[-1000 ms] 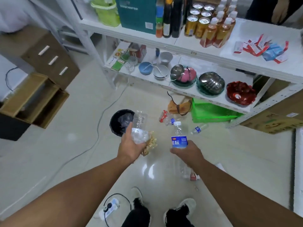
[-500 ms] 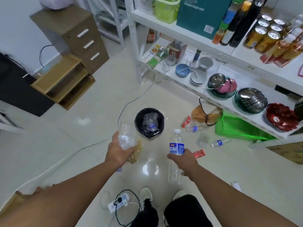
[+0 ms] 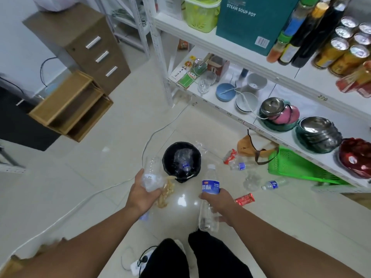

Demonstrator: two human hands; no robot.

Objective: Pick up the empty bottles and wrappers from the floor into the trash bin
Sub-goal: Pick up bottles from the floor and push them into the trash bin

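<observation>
Head view: black trash bin point(image 3: 167, 157) holds crumpled clear bottles point(image 3: 183, 158).

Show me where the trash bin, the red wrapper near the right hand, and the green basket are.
trash bin point(image 3: 197, 157), head view, right rim.
red wrapper point(image 3: 245, 199), head view, its middle.
green basket point(image 3: 293, 163), head view, mesh floor.

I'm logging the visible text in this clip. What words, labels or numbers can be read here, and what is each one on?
"STEAM SOUP POT": on the teal box on the upper shelf.
"270": handwritten on the white shelf edge.
Chinese characters on the blue label of the bottle in the right hand: large, but too blurred to read surely.
Small numbers along the lower shelf edge: too blurred.
Labels on the floor bottles, cans and sauce bottles: unreadable.
</observation>
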